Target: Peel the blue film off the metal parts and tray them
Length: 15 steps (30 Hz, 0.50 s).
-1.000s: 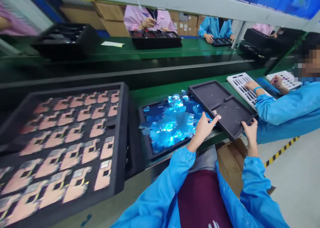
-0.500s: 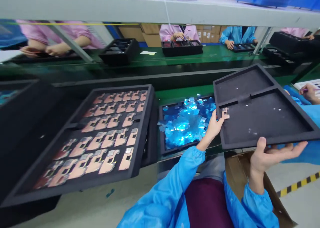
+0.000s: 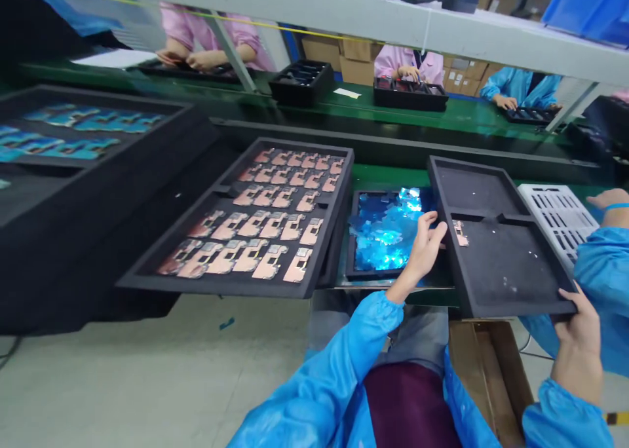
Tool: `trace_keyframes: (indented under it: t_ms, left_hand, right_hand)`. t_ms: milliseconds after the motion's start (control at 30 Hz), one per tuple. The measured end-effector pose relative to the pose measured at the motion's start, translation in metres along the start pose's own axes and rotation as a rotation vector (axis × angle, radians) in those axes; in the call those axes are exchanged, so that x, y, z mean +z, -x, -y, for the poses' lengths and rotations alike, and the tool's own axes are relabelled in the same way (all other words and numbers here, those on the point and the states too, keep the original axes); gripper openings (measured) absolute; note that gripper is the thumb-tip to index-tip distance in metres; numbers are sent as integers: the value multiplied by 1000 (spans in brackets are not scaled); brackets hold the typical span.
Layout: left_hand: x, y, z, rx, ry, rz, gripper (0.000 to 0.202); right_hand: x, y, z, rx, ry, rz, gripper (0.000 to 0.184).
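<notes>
A black foam tray (image 3: pixel 511 264) with two recesses stands tilted at the right side of the bench. One copper-pink circuit board (image 3: pixel 460 234) lies in it, against the left wall. My right hand (image 3: pixel 582 314) grips the tray's near right corner, thumb over the rim. Bent fingers of my left hand (image 3: pixel 425 245) press against the tray's left outer side; some fingertips are hidden there. Just left of that hand, a shallow black tray holds a heap of shiny blue film pieces (image 3: pixel 388 238). Further left, another black tray (image 3: pixel 221 289) carries rows of copper-pink circuit boards (image 3: pixel 255 222).
At far left, a tall black stack holds a tray with blue-covered boards (image 3: pixel 93 117). A white slotted rack (image 3: pixel 560 219) and a co-worker's blue sleeve (image 3: pixel 602 264) are close on the right. Overhead runs a grey shelf (image 3: pixel 314 9). Below stands an open cardboard box (image 3: pixel 491 376).
The two-recess tray has come down and turned steeper. My right hand has gone from under its front edge to the near right corner. The view has swung left.
</notes>
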<state>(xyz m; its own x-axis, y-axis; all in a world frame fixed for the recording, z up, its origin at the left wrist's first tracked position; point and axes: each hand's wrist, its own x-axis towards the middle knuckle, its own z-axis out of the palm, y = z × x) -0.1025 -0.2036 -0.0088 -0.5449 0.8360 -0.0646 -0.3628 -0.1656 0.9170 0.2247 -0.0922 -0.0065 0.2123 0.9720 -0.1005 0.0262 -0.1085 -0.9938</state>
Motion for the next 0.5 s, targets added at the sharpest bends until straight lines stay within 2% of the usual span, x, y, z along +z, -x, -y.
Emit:
trace_keyframes:
  t_ms: [133, 267, 333, 433, 500]
  left_hand:
    - [-6, -31, -15, -110, 220, -6, 54]
    - [-10, -50, -20, -154, 383, 32, 48]
    - [-14, -55, -19, -106, 334, 0, 38]
    - [-26, -63, -14, 4, 191, -189, 27]
    - [-37, -68, -13, 113, -85, -285, 20]
  right_hand:
    - [-10, 11, -13, 45, -120, -65, 36]
    - [-9, 29, -14, 18, -158, -7, 38]
    - [-5, 38, -13, -25, -157, -3, 40]
    - [-1, 51, -12, -69, -203, -57, 41]
    - [-4, 61, -12, -90, -240, -85, 41]
